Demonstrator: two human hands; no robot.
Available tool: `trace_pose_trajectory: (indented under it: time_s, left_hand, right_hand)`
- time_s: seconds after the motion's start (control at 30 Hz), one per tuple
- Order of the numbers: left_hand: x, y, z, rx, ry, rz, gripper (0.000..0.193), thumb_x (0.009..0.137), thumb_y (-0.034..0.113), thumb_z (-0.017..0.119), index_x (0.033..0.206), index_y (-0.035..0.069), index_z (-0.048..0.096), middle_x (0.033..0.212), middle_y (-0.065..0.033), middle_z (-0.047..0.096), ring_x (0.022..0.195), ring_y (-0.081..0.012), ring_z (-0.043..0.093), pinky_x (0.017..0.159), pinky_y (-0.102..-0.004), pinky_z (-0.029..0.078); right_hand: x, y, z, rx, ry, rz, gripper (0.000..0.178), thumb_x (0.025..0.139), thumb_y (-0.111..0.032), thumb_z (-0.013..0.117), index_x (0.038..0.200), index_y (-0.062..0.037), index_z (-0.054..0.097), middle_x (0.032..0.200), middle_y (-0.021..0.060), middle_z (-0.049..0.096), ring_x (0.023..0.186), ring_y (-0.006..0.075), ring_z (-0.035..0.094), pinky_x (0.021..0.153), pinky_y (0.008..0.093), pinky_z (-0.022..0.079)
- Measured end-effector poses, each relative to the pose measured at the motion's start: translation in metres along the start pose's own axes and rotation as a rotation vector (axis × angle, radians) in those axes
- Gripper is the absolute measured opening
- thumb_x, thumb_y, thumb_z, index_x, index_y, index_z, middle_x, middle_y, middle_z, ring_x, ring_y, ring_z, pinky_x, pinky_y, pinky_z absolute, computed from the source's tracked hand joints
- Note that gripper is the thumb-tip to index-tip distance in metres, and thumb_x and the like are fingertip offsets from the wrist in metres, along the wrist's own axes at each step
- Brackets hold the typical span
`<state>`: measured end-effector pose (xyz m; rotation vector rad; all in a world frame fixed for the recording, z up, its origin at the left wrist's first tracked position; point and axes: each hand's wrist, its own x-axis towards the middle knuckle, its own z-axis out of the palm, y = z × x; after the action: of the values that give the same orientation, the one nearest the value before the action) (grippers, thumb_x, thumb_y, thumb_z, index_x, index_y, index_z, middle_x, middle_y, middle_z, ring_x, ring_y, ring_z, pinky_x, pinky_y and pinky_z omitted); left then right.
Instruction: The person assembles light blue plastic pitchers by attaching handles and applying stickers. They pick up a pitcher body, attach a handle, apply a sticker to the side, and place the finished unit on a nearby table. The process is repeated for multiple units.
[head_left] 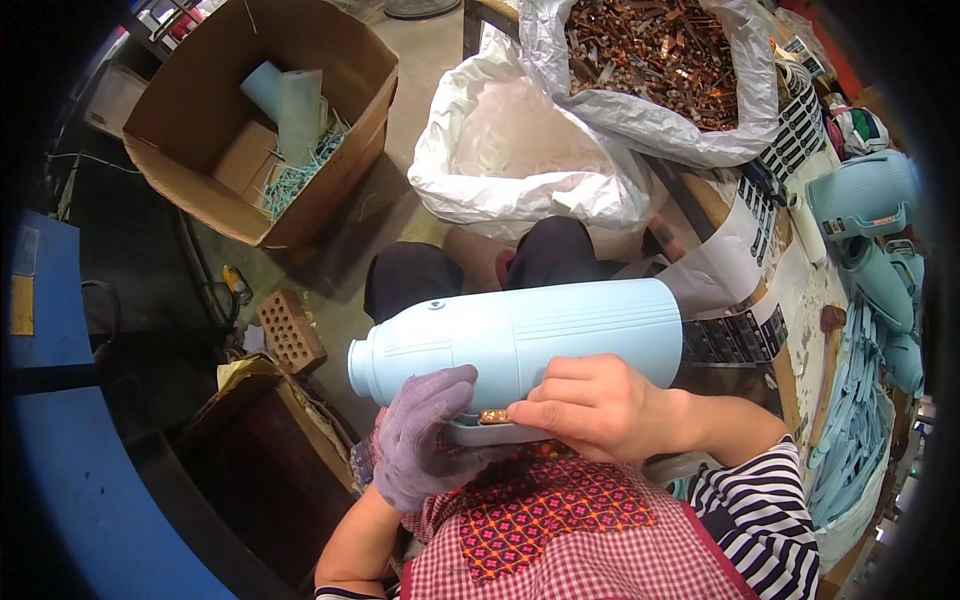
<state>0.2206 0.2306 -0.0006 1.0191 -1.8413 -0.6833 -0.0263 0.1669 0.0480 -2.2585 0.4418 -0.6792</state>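
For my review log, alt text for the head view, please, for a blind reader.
A gloved left hand holds a pale-blue bottle-shaped casing lying sideways, while the bare right hand touches a small copper-coloured piece by its handle. Beyond the knees are a cardboard box and two white sacks.

The casing (600, 320) is lying crosswise, its neck (362, 368) pointing to nine o'clock. The left hand (425, 440) is touching it at seven, the right hand (610, 405) at four, a small piece (492, 416) sitting between them at six. Farther out, a carton (345, 185) is standing at ten, a sack (520, 205) at twelve, a second sack (660, 140) at one; other casings (862, 185) are lying at two, strips (848, 400) in a bag (845, 535) at three, a brick (290, 335) at nine.
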Motion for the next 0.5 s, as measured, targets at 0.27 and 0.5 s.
trace_pose_trajectory:
  time_s: [0.27,0.5]
  left_hand:
    - [0.002,0.005,0.002,0.036,-0.031,-0.045,0.097,0.050,0.013,0.102,0.131,0.005,0.050,0.126,-0.0163,0.063,0.107,-0.0284,0.066,0.092,-0.0402,0.056]
    - [0.000,0.000,0.001,-0.003,0.017,-0.012,0.088,0.055,0.021,0.100,0.127,0.003,0.052,0.120,-0.0209,0.066,0.096,-0.0350,0.069,0.079,-0.0411,0.058]
  right_hand:
    - [-0.004,0.007,0.006,0.266,0.096,0.117,0.022,0.085,0.005,0.070,0.107,0.0023,0.069,0.085,0.0118,0.065,0.079,0.0292,0.062,0.068,0.0400,0.051]
    - [-0.008,0.003,0.012,0.274,0.134,0.155,0.026,0.081,0.010,0.070,0.106,0.0037,0.070,0.090,0.0130,0.070,0.081,0.0293,0.064,0.072,0.0387,0.052]
